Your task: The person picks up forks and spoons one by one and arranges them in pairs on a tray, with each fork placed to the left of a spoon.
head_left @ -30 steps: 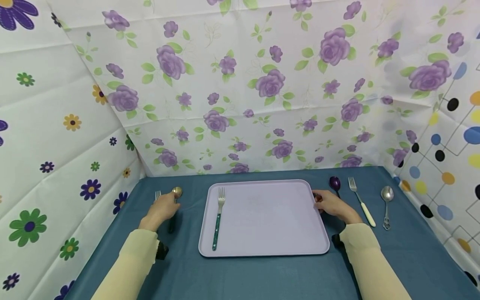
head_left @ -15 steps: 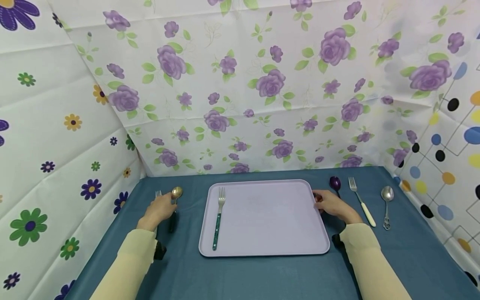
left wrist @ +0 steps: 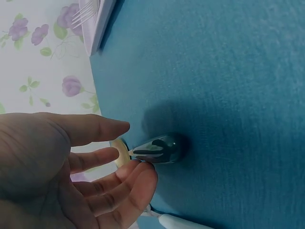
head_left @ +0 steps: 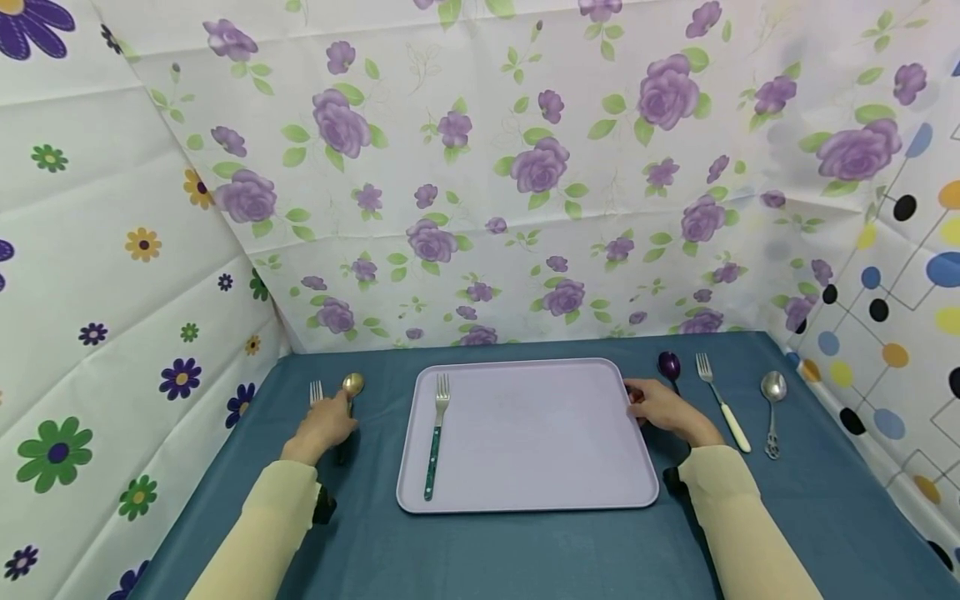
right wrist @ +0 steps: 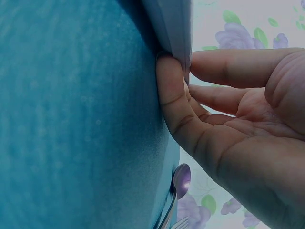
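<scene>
My left hand is over a spoon with a gold bowl and a dark green handle on the left side of the table. In the left wrist view the spoon's handle lies between the spread thumb and the bent fingers, with fingertips right beside it. A fork pokes out beyond the same hand, partly hidden by it; its pale handle shows below. My right hand pinches the right edge of a pale lilac tray, thumb at the rim and forefinger beneath.
A green-handled fork lies on the tray's left part. Right of the tray are a purple spoon, a cream-handled fork and an ornate silver spoon. Flowered cloth hangs behind the blue-covered table.
My left hand has shifted slightly back toward me, so more of the gold spoon and the fork tines shows. My right hand and the tray keep their places.
</scene>
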The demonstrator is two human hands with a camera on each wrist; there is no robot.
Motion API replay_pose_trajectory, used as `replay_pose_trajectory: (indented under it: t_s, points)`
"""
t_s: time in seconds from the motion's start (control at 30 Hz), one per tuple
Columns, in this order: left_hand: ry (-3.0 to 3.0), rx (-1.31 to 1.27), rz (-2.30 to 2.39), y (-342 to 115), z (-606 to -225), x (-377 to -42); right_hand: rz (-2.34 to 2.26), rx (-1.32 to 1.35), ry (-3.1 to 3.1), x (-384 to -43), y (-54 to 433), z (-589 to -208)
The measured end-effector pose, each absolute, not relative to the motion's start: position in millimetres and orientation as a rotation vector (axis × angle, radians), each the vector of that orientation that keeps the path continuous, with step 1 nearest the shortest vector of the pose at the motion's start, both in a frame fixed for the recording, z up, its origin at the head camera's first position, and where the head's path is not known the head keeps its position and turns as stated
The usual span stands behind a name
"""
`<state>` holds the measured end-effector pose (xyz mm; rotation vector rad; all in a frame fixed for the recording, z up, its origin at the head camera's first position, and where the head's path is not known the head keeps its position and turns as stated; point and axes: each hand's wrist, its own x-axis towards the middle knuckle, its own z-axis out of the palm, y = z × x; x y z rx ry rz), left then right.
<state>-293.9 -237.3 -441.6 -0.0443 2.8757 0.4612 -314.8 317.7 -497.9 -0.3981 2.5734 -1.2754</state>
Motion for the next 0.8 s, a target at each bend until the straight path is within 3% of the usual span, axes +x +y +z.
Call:
replay_pose_trajectory:
  t_s: [0.8]
  points:
    - [2.923, -0.043, 0.456, -235.0, -458.0, -293.2, -1.274, -0.374, 2.566, -314.9, 318.0, -497.5]
